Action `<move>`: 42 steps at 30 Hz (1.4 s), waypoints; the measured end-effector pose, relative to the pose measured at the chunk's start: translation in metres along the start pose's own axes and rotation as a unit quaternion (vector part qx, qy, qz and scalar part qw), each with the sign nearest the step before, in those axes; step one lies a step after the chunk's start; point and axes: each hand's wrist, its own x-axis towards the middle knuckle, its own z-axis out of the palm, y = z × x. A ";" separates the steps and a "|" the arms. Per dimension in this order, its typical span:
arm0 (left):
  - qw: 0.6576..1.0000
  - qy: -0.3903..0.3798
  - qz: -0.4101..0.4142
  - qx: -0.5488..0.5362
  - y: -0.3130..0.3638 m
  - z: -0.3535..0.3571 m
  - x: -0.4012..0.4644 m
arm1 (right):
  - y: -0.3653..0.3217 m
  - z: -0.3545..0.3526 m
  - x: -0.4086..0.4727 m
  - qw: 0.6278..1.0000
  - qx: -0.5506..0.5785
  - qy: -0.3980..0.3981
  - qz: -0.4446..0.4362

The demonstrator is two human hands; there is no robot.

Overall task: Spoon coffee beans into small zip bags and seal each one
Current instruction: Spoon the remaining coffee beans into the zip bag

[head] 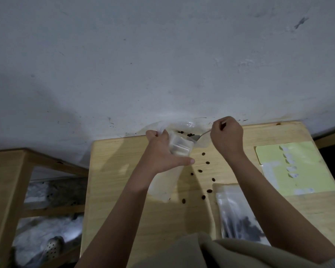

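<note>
At the far edge of the wooden table (124,190), my left hand (161,151) grips the rim of a large clear plastic bag (184,128) with coffee beans inside, and also holds a small clear zip bag (179,147) against it. My right hand (226,136) is shut on the handle of a metal spoon (198,135), whose bowl is inside the large bag's mouth. Several loose coffee beans (207,162) lie scattered on the table between my arms. Filled zip bags (238,215) lie at the near right.
A yellow sheet (298,167) with white labels lies at the right. A grey wall stands right behind the table. Another clear bag (162,182) lies flat under my left forearm. A second wooden table (6,180) stands to the left, with clutter beneath it.
</note>
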 end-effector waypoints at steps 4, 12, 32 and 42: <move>1.000 -0.005 0.005 0.012 -0.003 0.005 -0.001 | 0.007 -0.004 0.008 0.990 0.073 -0.085 0.082; 1.000 -0.012 0.006 0.008 -0.007 0.015 -0.002 | 0.023 0.009 -0.006 0.991 0.048 -0.080 0.095; 0.997 -0.038 -0.044 -0.057 -0.010 0.016 0.008 | 0.053 0.051 -0.051 0.910 0.323 0.158 0.208; 0.998 -0.036 -0.037 -0.040 -0.016 0.016 0.012 | 0.072 0.030 -0.032 0.888 0.374 0.039 0.264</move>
